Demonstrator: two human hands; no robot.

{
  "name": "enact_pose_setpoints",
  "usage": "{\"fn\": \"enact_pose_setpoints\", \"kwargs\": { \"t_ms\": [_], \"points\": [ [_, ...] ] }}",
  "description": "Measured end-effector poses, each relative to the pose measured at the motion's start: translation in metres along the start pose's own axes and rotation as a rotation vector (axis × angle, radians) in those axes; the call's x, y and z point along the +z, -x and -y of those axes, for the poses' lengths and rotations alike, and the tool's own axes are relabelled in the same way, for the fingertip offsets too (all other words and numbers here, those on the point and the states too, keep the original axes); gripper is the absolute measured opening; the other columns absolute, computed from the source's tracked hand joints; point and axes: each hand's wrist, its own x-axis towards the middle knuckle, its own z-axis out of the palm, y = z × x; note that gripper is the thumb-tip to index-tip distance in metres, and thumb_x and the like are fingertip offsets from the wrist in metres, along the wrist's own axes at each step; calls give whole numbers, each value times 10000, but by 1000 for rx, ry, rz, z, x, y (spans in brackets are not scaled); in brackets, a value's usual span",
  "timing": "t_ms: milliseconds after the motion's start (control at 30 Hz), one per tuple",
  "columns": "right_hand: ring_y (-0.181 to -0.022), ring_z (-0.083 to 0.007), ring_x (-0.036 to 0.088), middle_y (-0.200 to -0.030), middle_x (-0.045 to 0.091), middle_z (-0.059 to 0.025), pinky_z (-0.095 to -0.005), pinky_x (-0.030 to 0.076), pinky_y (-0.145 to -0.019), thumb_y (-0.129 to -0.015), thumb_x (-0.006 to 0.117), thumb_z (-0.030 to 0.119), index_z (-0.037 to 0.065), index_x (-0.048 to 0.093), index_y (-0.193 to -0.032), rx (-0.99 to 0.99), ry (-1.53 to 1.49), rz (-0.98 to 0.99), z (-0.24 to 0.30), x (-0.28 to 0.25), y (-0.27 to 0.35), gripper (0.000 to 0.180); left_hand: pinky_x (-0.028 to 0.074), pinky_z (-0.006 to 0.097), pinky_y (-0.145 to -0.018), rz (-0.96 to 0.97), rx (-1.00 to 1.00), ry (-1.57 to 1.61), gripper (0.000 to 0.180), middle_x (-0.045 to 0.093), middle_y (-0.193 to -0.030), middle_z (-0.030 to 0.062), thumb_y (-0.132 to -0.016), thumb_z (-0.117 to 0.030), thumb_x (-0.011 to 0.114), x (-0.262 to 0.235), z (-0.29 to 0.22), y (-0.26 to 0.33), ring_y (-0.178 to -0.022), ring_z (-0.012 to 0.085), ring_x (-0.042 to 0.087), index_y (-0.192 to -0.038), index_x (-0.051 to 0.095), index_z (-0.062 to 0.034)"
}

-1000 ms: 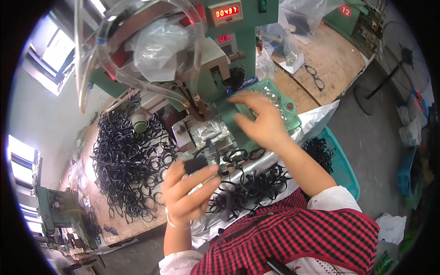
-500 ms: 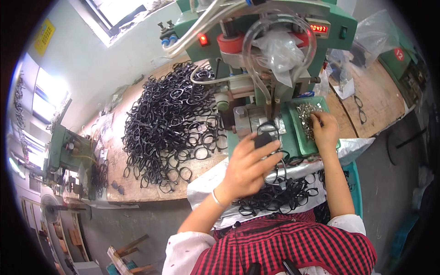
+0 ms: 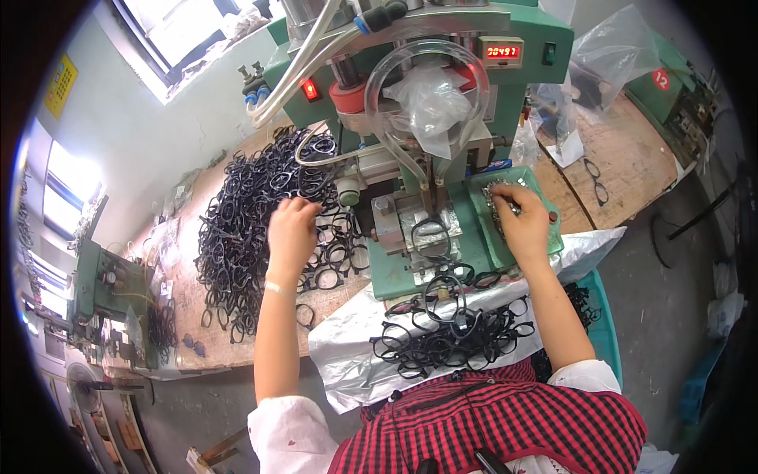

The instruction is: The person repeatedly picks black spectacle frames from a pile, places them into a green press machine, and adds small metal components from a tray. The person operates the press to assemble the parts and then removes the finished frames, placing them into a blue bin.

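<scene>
My left hand [image 3: 290,237] is over the right side of a big heap of black eyeglass frames [image 3: 237,229], its fingers curled together; what they grip, if anything, is hidden. My right hand [image 3: 524,229] dips into a green tray [image 3: 545,186] of small silver metal parts [image 3: 493,194], thumb and fingers pinched among them. A single eyeglass frame [image 3: 432,251] hangs at the metal fixture of the green press [image 3: 521,103], one rim upon the fixture and the other lower, towards me. Neither hand touches that frame.
More black frames [image 3: 450,340] lie on silvery sheeting [image 3: 347,359] before me. One frame [image 3: 595,182] rests on the right-hand table. A clear hose loop with a plastic bag [image 3: 430,103] hangs ahead. A teal bin [image 3: 604,347] stands at my right, another green machine [image 3: 118,292] far left.
My left hand has left the frame at the fixture and moved left to the heap. My right hand stays in the parts tray. The whole view has shifted slightly.
</scene>
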Motion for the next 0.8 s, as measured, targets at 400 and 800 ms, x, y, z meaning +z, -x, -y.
{"fn": "enact_pose_setpoints", "kwargs": {
  "t_ms": [400,800],
  "points": [
    [-882,-235,660,-902,703,-96,-347,503,-822,-799,714,14,32,731,-930,221,128,-76,-18,-82,64,133,472,386,-956,-125,-113,288,201,657,-1185,137,-815,10,675,2,-41,48,-1067,310,605,-1008,703,-38],
    [-862,-125,648,-859,680,-62,-273,478,-834,-806,696,51,-17,574,-1191,140,-508,159,64,27,4,409,347,211,-422,-385,-612,1708,153,447,-794,15,-1064,-229,467,-13,-117,22,-598,72,401,-1028,460,-81]
  ]
}}
